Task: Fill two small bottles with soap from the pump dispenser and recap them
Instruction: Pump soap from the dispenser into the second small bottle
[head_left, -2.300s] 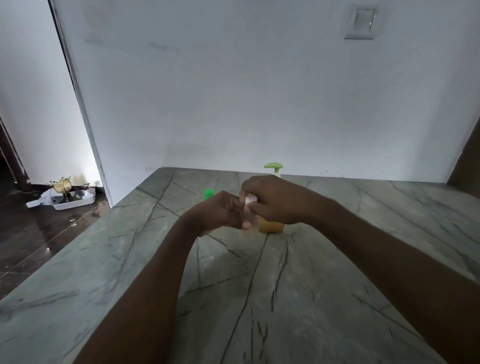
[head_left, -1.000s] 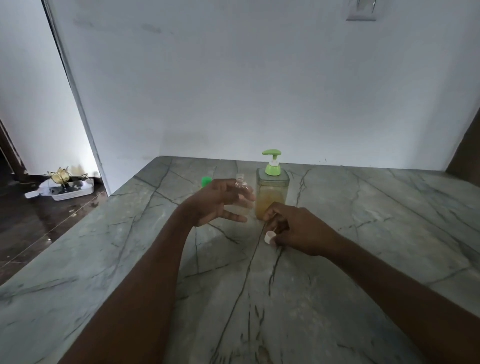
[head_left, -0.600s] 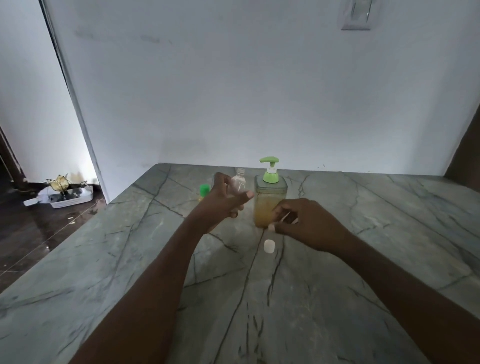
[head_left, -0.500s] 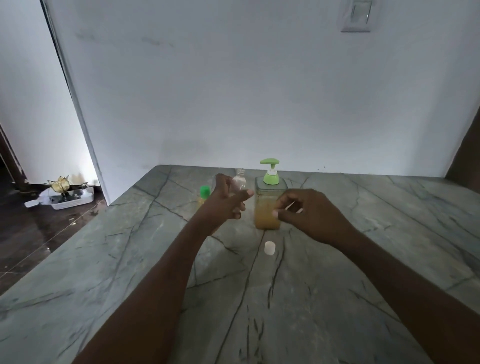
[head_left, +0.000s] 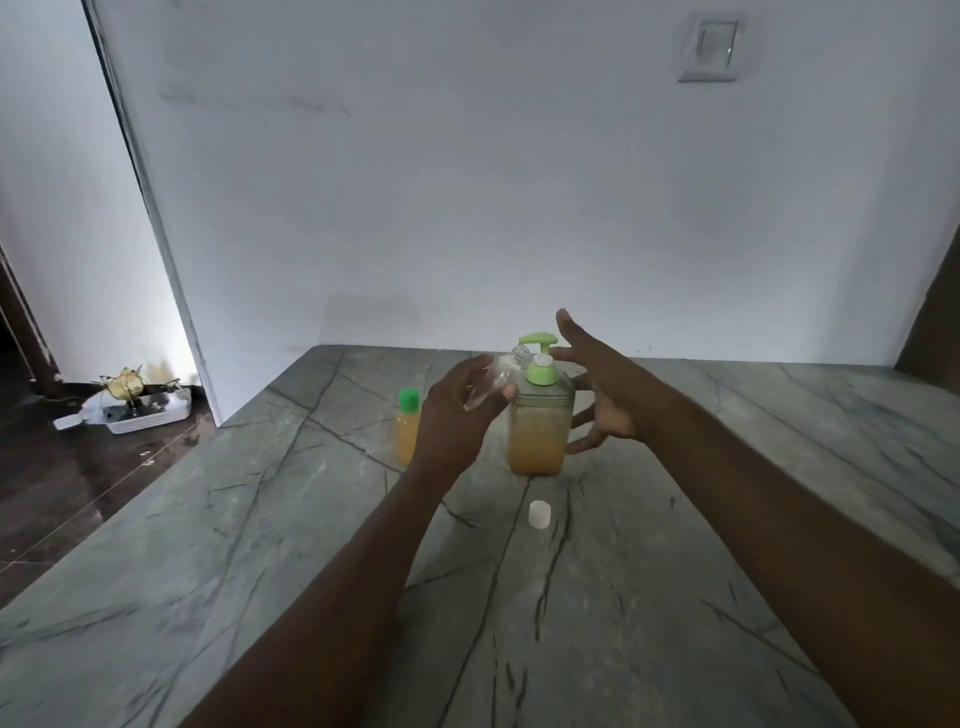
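My left hand (head_left: 457, 410) grips a small clear uncapped bottle (head_left: 501, 376), tilted so its mouth sits just under the green nozzle of the pump dispenser (head_left: 539, 415). The dispenser is a clear square jar about half full of amber soap. Right of the pump head, my right hand (head_left: 602, 384) hovers open with fingers spread, holding nothing. The bottle's white cap (head_left: 539, 514) lies on the counter in front of the dispenser. A second small bottle (head_left: 407, 434), holding amber liquid and wearing a green cap, stands upright to the left, partly hidden by my left hand.
Everything rests on a grey-green veined stone counter (head_left: 311, 571) against a white wall. The counter's left edge drops to a dark floor where a white tray (head_left: 140, 415) with a small ornament sits. A wall switch (head_left: 710, 49) is high up.
My right hand set the white cap on the counter, then rose open beside the pump head. My left hand lifted and tilted the clear bottle's mouth under the nozzle.
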